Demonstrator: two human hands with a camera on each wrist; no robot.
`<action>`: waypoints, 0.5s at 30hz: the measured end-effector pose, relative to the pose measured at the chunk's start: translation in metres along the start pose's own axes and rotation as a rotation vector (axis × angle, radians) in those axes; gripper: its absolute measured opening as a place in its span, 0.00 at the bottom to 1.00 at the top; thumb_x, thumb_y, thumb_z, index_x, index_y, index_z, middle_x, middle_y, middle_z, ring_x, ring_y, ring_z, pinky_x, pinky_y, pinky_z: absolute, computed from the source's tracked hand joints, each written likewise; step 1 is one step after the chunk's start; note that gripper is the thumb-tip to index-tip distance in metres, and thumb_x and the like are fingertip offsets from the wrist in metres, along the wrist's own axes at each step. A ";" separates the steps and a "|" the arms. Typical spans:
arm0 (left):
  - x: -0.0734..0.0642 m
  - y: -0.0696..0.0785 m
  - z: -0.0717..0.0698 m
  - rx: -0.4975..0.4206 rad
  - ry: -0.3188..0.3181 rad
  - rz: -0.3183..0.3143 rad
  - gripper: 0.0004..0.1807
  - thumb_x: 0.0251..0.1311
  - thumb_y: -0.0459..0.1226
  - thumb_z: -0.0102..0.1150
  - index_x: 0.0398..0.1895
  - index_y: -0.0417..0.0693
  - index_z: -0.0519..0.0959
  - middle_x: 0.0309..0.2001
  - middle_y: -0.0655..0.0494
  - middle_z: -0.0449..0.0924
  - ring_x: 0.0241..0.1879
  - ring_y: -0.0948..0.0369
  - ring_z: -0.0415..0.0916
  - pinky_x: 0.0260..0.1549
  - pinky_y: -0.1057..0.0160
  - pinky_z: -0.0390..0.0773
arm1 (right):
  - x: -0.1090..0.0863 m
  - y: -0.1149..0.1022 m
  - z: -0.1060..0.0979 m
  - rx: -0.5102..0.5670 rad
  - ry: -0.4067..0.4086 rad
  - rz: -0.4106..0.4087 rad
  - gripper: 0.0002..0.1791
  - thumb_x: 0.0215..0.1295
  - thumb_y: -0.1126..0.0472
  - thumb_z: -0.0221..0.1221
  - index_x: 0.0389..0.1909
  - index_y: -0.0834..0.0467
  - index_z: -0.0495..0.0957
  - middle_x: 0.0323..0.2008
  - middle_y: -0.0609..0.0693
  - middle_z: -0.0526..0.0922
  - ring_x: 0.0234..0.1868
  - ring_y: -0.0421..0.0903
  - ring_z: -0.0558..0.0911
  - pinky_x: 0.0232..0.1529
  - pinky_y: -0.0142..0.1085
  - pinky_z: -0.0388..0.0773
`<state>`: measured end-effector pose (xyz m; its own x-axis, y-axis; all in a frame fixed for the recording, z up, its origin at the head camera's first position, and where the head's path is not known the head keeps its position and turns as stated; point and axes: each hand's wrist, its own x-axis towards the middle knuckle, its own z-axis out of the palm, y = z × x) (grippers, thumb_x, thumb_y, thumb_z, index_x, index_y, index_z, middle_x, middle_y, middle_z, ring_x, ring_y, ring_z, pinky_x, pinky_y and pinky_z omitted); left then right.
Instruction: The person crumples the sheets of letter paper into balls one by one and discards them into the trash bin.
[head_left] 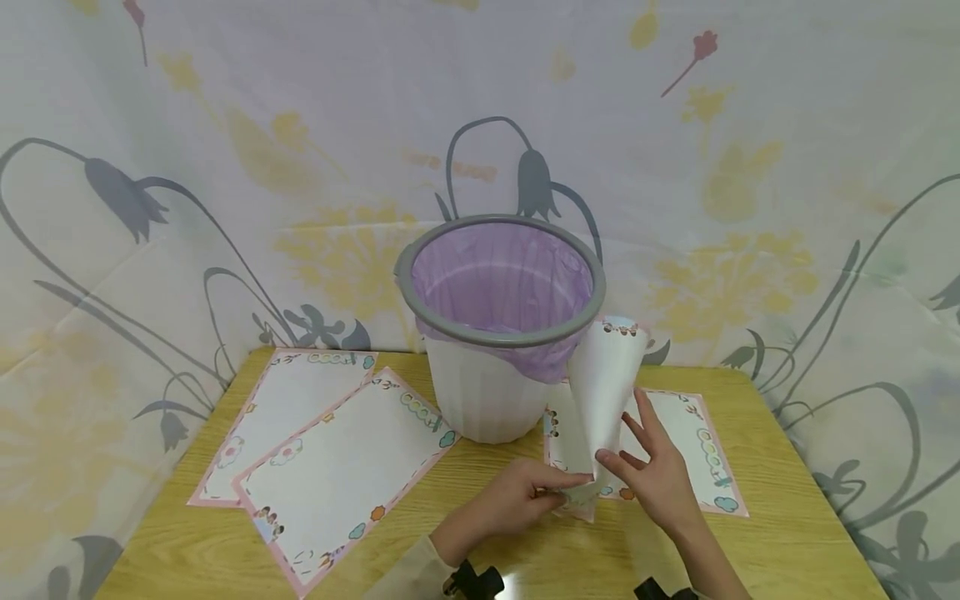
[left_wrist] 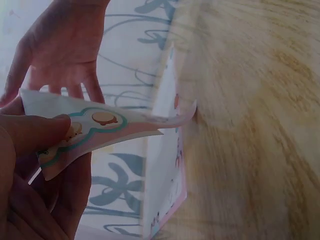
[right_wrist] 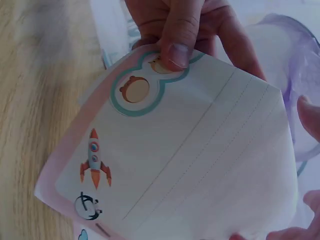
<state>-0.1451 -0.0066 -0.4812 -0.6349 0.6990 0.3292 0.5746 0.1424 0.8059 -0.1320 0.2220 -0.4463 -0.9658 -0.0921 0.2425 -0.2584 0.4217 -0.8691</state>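
A bordered paper sheet (head_left: 609,379) is curled into a cone, wide end up, just right of the bin. My left hand (head_left: 517,493) pinches its lower tip between thumb and fingers; in the right wrist view that thumb presses on the printed teal-outlined bears. My right hand (head_left: 663,483) is on the cone's right side with fingers loosely spread, the thumb near the lower tip. The left wrist view shows the right palm (left_wrist: 67,42) facing the folded paper, its fingertips partly hidden behind it. Ruled lines and a rocket picture show on the curled sheet (right_wrist: 200,145).
A white bin (head_left: 480,396) with a grey rim and purple liner stands at the table's back middle. Two overlapping bordered sheets (head_left: 341,471) lie on the left. Another sheet (head_left: 678,442) lies flat under the hands on the right. A patterned cloth (head_left: 330,100) hangs behind the wooden table (head_left: 780,500).
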 end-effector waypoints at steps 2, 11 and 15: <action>0.000 0.001 -0.001 0.064 -0.017 0.031 0.21 0.66 0.24 0.57 0.60 0.46 0.81 0.53 0.55 0.83 0.43 0.78 0.75 0.42 0.79 0.74 | 0.002 -0.001 -0.001 -0.008 0.006 -0.002 0.55 0.64 0.62 0.68 0.80 0.43 0.40 0.79 0.57 0.40 0.73 0.67 0.55 0.53 0.59 0.75; 0.002 0.005 -0.003 0.223 -0.088 0.123 0.19 0.71 0.30 0.54 0.61 0.51 0.81 0.56 0.58 0.82 0.56 0.75 0.73 0.54 0.77 0.70 | 0.005 -0.007 -0.001 0.009 0.050 0.060 0.59 0.62 0.61 0.69 0.80 0.47 0.36 0.79 0.59 0.35 0.73 0.70 0.52 0.55 0.61 0.73; 0.001 0.004 -0.001 0.225 -0.069 0.126 0.20 0.70 0.28 0.55 0.61 0.50 0.81 0.53 0.58 0.83 0.54 0.76 0.74 0.53 0.78 0.71 | 0.002 -0.010 0.000 0.028 0.084 0.097 0.55 0.65 0.65 0.66 0.81 0.46 0.38 0.77 0.64 0.46 0.65 0.72 0.68 0.42 0.44 0.83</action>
<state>-0.1440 -0.0063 -0.4767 -0.5184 0.7662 0.3797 0.7524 0.1978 0.6283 -0.1317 0.2178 -0.4366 -0.9813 0.0240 0.1910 -0.1658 0.3994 -0.9016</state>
